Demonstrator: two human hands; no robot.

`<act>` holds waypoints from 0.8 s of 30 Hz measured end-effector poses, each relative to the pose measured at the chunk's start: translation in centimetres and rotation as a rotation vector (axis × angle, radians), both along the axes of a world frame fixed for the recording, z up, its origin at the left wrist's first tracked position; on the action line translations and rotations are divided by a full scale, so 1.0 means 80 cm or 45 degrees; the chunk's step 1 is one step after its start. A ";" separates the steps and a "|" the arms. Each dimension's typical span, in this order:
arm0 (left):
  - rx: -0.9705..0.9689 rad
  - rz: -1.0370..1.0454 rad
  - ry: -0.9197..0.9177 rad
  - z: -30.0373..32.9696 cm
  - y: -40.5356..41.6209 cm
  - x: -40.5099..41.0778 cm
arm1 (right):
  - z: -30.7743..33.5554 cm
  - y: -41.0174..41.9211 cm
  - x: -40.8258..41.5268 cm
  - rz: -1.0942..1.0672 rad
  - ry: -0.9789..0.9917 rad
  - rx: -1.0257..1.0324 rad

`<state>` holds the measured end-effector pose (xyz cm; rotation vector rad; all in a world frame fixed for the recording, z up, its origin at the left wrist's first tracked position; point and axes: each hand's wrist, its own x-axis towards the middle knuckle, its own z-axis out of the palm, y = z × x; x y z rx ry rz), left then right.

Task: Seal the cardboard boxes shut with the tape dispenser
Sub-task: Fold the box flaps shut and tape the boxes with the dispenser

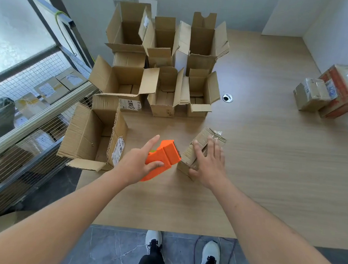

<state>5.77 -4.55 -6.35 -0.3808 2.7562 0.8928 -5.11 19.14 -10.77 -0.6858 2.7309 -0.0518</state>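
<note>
Left hand (138, 164): grasping orange tape dispenser (163, 158), index finger extended, thumb across the body. Dispenser nose touching the near end of small closed box (198, 152), near centre of tabletop (268, 179). Right hand (208, 165): flat on that box, fingers straight, pressing down. Large open box (90, 138) at left tabletop edge. Farther back: cluster of open boxes (165, 69), flaps up. Far right: two taped boxes (332, 91), well apart from the rest.
</note>
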 end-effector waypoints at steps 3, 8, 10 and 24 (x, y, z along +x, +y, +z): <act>0.134 0.056 0.074 0.004 -0.003 0.000 | 0.009 0.002 0.007 0.003 -0.065 0.000; 0.169 0.017 0.348 0.009 0.001 -0.005 | 0.011 0.014 0.005 0.211 -0.201 -0.085; 0.147 0.009 0.413 0.015 0.005 -0.006 | 0.011 0.014 0.000 0.316 -0.241 -0.093; 0.092 -0.063 0.525 0.035 0.012 -0.004 | 0.085 -0.003 -0.020 -0.279 -0.763 -1.296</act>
